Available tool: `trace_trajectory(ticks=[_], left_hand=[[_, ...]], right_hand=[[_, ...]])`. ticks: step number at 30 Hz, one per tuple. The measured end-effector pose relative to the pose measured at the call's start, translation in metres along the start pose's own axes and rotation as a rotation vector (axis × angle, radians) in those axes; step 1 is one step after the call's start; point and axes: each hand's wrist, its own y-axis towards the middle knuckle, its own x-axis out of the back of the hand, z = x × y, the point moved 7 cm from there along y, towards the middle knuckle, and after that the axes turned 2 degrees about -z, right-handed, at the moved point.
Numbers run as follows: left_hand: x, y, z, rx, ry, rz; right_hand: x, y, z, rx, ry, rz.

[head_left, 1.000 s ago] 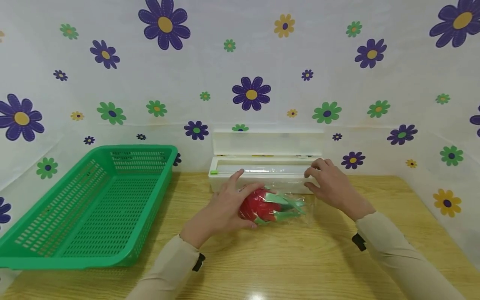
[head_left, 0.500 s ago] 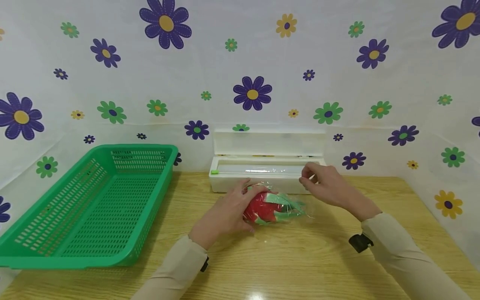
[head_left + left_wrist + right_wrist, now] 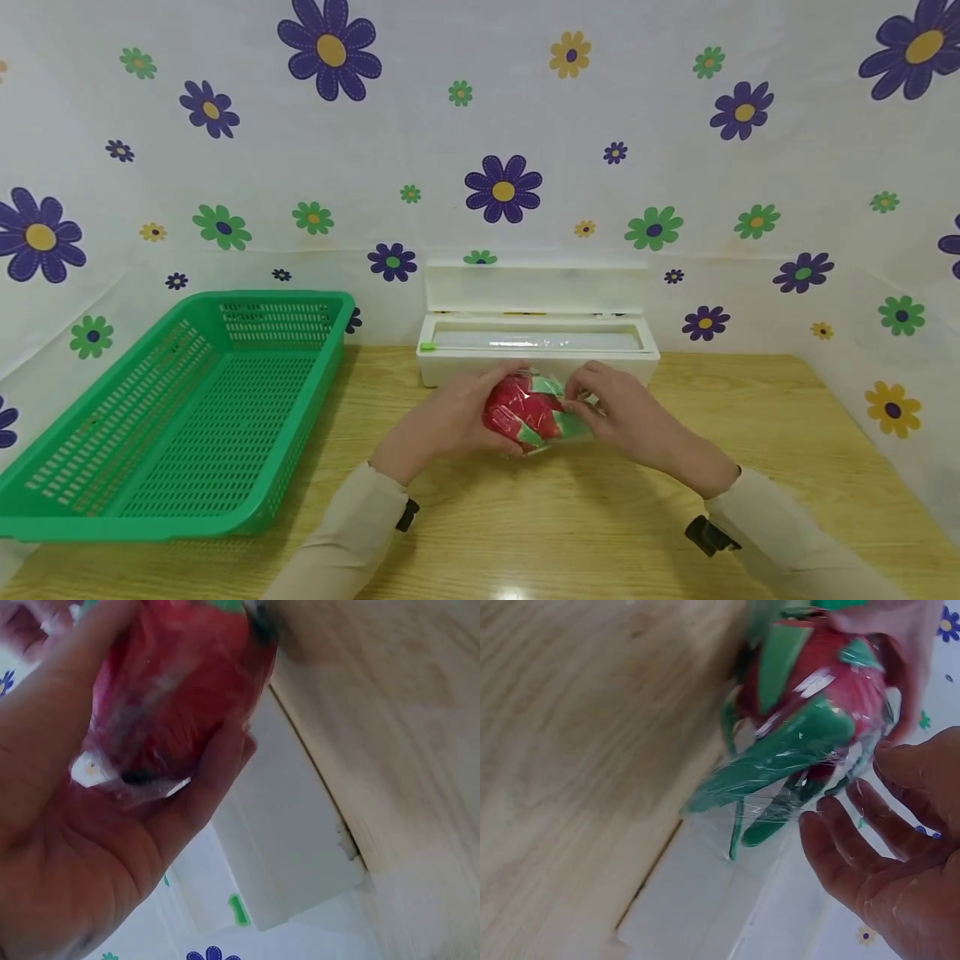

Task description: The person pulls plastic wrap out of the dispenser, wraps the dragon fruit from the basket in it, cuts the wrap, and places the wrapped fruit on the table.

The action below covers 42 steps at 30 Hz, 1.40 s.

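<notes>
A dragon fruit (image 3: 523,408), red with green scales, lies wrapped in clear cling film, its scaly end pointing right. My left hand (image 3: 450,417) holds its rounded left end, with thumb and fingers curved round it in the left wrist view. At the other end is my right hand (image 3: 626,412). In the right wrist view its bent fingers (image 3: 836,832) and thumb stand apart from each other, close by the film (image 3: 776,791) over the green tips. Whether they touch the film is hard to tell. Behind the fruit stands a white cling film dispenser (image 3: 536,362), its lid raised.
To the left a green plastic basket (image 3: 258,500) stands on the wooden table (image 3: 540,533). A bright green slide cutter (image 3: 427,347) sits at the dispenser's left end. The flower-printed cloth (image 3: 570,117) hangs right behind the dispenser.
My right hand has come away from the dispenser's right end, moving left and towards me to the fruit's green tips. The left hand keeps its hold; the fruit has turned slightly.
</notes>
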Motion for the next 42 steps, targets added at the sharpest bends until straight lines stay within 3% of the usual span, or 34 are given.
trace_trajectory(ticks=[6, 13, 17, 26, 34, 38, 42], left_hand=[[0.004, 0.0, 0.005, 0.079, -0.105, 0.062], [0.005, 0.0, 0.021, 0.221, -0.091, 0.068], [0.007, -0.001, 0.026, 0.256, -0.083, 0.045], [0.011, -0.014, 0.02, 0.165, -0.127, 0.019], [0.022, -0.033, 0.026, 0.105, -0.278, 0.027], [0.028, -0.037, 0.025, 0.034, -0.24, -0.014], [0.029, -0.037, 0.023, 0.013, -0.206, -0.082]], right_hand=[[-0.011, -0.01, 0.0, 0.026, -0.004, 0.016], [-0.02, -0.019, -0.008, -0.003, -0.007, 0.105], [-0.021, -0.024, -0.012, 0.013, -0.075, 0.127], [-0.023, -0.034, -0.017, 0.067, -0.199, 0.126], [-0.022, -0.041, -0.02, 0.098, -0.227, 0.072], [-0.018, -0.04, -0.021, 0.143, -0.197, 0.045], [-0.018, -0.039, -0.022, 0.194, -0.2, 0.013]])
